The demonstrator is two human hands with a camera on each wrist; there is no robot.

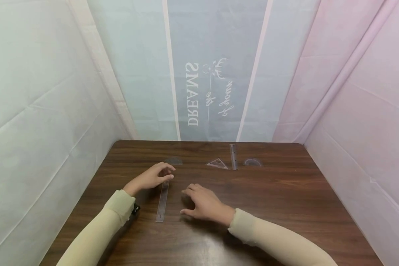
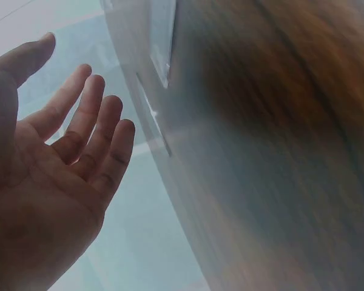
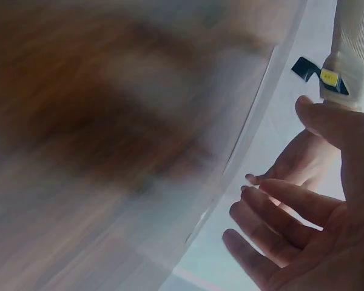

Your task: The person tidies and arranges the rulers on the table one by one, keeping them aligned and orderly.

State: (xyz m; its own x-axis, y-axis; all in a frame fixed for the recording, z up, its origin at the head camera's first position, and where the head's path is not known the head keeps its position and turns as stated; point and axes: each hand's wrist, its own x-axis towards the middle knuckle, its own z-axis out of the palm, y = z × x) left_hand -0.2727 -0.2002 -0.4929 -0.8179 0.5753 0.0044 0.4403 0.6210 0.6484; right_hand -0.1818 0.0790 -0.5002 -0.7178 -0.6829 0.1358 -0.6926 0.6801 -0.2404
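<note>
A long clear ruler (image 1: 162,205) lies on the table in front of the person, its far end partly hidden by the left hand (image 1: 152,177). That hand hovers over the end with loosely bent fingers and nothing in its grasp; in the left wrist view its palm and fingers (image 2: 112,130) are spread apart. Right of the ruler, the right hand (image 1: 206,203) is held low above the wood, thumb apart from the fingers and holding nothing. Just past the left hand lies a clear protractor (image 1: 174,161), partly covered by it.
Farther back on the brown wooden table (image 1: 269,207) lie a clear triangle (image 1: 212,164), a short ruler (image 1: 233,157) and another protractor (image 1: 252,161), side by side. Pale cloth walls (image 1: 46,92) enclose the table at the left, back and right.
</note>
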